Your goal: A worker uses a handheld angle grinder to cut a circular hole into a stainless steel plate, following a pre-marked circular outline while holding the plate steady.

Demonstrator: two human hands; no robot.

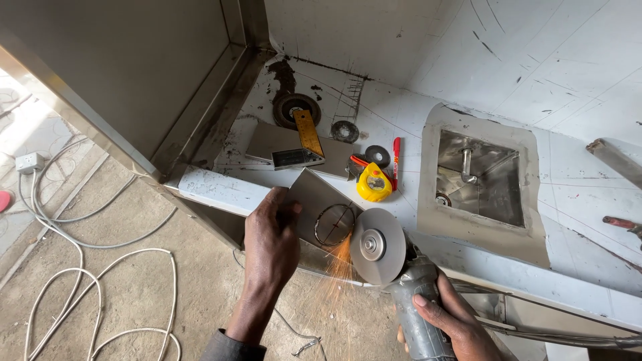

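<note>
From the head camera, the left hand (271, 237) lies flat with fingers loosely spread, pressing down on a small steel plate (321, 200) that bears a scribed circle with cross lines. The right hand (455, 321) is clenched around the grey body of an angle grinder (408, 287). The grinder's disc (378, 246) meets the plate's near edge just right of the circle, and orange sparks (340, 264) fall from that spot.

The plate sits at the near edge of the white worktable (575, 200), overhanging it towards the concrete floor (134, 287), where there is open room below the left forearm. Right of the plate a rectangular steel sink (478, 175) is set into the table, close to the grinder.

Just beyond the plate lie one yellow tape measure (373, 184), one red marker (396, 160), one square with a yellow blade (304, 144) and three loose discs (344, 131). Left of the plate, white cables (80, 267) loop over the floor to one socket block (28, 162).
</note>
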